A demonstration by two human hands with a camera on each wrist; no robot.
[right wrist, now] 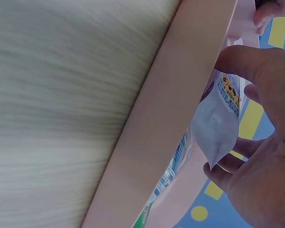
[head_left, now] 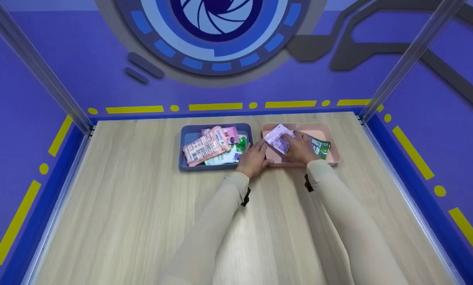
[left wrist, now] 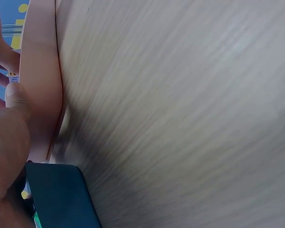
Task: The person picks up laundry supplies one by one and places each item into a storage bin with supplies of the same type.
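In the head view my right hand (head_left: 300, 148) reaches into the pink tray (head_left: 335, 159) and grips a purple packet (head_left: 278, 136) lying aslant with its upper left corner at the tray's left rim. The right wrist view shows the packet's pale end (right wrist: 216, 126) between thumb and fingers. A green packet (head_left: 323, 148) lies to the right of that hand, partly covered. My left hand (head_left: 253, 158) rests at the pink tray's near left corner, fingers extended, thumb (left wrist: 17, 97) at the rim in the left wrist view.
Left of the pink tray stands a dark blue tray (head_left: 183, 164). Inside it a pink printed packet (head_left: 206, 146) overlaps a white and green packet (head_left: 224, 156) and another pink packet (head_left: 230, 132). The wooden table (head_left: 141, 206) is bounded by blue panels (head_left: 220, 95).
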